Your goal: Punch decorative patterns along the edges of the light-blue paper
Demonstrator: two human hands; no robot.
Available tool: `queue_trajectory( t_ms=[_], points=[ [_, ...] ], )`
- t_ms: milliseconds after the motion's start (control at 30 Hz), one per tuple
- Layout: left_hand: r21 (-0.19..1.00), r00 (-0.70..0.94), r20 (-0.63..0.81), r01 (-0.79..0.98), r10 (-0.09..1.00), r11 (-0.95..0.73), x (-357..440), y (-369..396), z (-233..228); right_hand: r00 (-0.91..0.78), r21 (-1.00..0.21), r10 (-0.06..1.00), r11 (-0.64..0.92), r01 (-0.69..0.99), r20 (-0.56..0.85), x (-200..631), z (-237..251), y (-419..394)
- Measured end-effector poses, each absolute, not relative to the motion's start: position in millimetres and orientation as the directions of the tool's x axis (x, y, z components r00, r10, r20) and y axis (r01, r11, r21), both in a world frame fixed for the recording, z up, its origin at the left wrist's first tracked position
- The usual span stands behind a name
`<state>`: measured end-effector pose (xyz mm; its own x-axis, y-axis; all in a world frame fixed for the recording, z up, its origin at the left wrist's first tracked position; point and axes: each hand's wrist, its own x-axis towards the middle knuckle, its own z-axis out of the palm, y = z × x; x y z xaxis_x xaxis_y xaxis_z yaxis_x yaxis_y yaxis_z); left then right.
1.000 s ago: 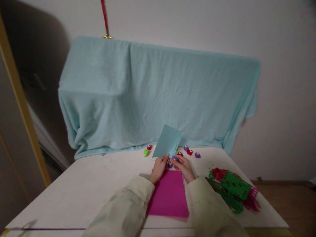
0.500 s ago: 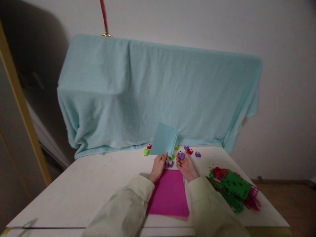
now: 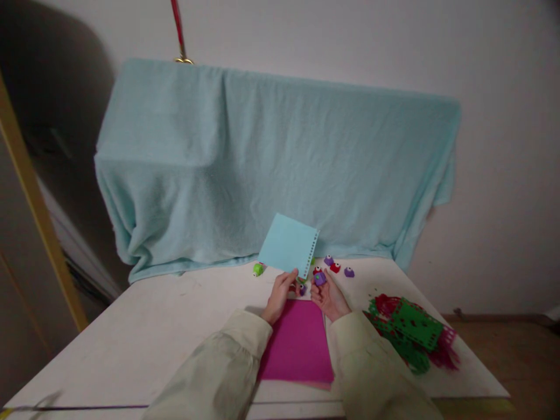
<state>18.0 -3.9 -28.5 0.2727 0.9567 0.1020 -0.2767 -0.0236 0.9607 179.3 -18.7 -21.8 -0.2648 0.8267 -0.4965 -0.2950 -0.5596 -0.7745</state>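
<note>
My left hand (image 3: 280, 294) pinches the lower corner of a light blue sheet of paper (image 3: 289, 242), which is raised above the table and has a row of small holes along its right edge. In the fingers of my right hand (image 3: 331, 298) is a small purple paper punch (image 3: 320, 278), close to the sheet but apart from it. Another purple punch (image 3: 302, 289) lies between my hands, partly hidden by the left fingers. Below them a stack of magenta paper (image 3: 297, 344) rests on the table, partly covered by my left forearm.
Behind my right hand lie a red punch (image 3: 335, 268) and purple punches (image 3: 349, 272). A green punch (image 3: 258, 269) sits left of the sheet. At the right, punched green paper (image 3: 417, 324) lies on coloured scraps. A light blue cloth (image 3: 280, 157) hangs behind the white table (image 3: 175, 338).
The blue sheet has tilted to show more of its face and swung a little to the left. The purple punch has turned in my right fingers, which are more closed around it.
</note>
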Motion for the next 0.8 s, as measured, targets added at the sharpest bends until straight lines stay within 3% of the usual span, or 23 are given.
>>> queue_trajectory(
  t_ms=[333, 800],
  points=[
    [0.873, 0.386, 0.134, -0.482, 0.913, 0.076, 22, -13, -15, -0.201, -0.828, 0.854, -0.516, -0.218, -0.479, 177, -33, -15],
    [0.951, 0.249, 0.198, -0.285, 0.948, -0.123, 19, -18, -7, -0.257, -0.879, 0.860, -0.471, -0.071, -0.440, 175, -32, -15]
  ],
)
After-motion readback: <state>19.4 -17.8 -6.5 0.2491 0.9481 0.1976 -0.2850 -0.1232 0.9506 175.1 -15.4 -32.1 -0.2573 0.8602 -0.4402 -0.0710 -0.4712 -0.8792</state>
